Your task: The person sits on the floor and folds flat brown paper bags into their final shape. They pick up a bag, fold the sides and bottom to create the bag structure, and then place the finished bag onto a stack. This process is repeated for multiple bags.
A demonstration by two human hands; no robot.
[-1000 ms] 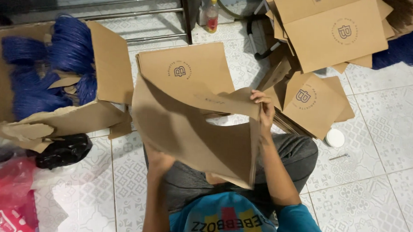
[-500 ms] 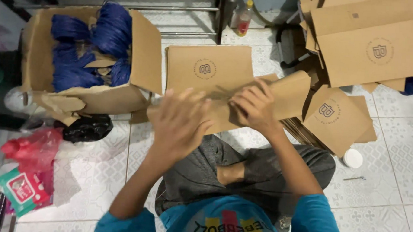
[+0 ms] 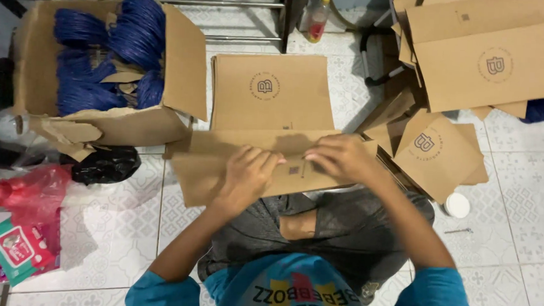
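The left hand and right hand press fingers-down, curled, on a flat folded cardboard box lying across the person's lap, gripping nothing else. Another flattened box lies just beyond it on the tiled floor.

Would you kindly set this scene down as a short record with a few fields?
Setting: tiled floor, person seated
Left hand: pressing flat on the cardboard sheet
Right hand: pressing on the same sheet, beside the left
Cardboard sheet: brown, lying across the person's lap
Behind it: another flat carton on the floor
Left side: open box holding blue string bundles; black bag; red bag
Right side: pile of flat cartons, small white lid
Back: bottle
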